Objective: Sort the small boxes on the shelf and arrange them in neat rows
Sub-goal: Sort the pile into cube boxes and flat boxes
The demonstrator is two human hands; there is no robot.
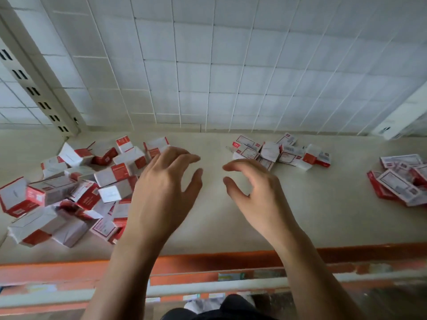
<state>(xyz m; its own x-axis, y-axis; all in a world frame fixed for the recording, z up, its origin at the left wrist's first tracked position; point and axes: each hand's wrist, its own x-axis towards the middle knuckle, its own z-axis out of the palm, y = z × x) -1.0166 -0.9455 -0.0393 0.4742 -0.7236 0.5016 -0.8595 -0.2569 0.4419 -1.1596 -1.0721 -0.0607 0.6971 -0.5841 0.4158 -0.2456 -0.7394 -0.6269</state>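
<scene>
A pale shelf (323, 215) with three heaps of small red and white boxes (115, 174)

The shelf is flat and cream coloured, and its near edge is a worn orange strip (208, 259). On the left lies a big messy pile (76, 188) of boxes, tipped every which way, some on top of others, and some look open. Far back and a bit to the right sits a smaller bunch (277, 153), packed close together. At the right side a third heap (402, 181) lies flatter, with boxes leaning over each other and running off the edge of the view. The three heaps are well apart.
</scene>
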